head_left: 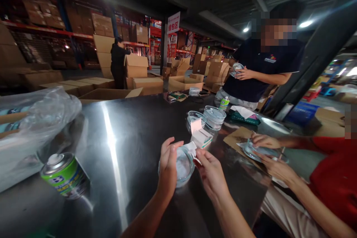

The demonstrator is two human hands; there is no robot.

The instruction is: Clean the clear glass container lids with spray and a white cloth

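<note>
A clear round glass bowl [182,167] is in front of me over the metal table. My left hand [168,165] is at its left side, with the thumb by the rim and the fingers curled. Between the thumb and fingers of my right hand [210,169] is a small white sheet [192,148], pinched at the bowl's right rim. I cannot tell whether the sheet is paper or cloth. Just beyond it stands an open small white box [201,138] with its flap up. Behind the box are a glass bowl [196,117] and stacked glass bowls [214,117].
A green spray can [65,176] stands at the left, near plastic-wrapped goods [41,119]. At right, a co-worker's hands [267,148] handle a glass piece [252,150] on cardboard [234,139]. Another person [256,63] stands across the metal table [134,148]. Open cartons [108,95] lie beyond.
</note>
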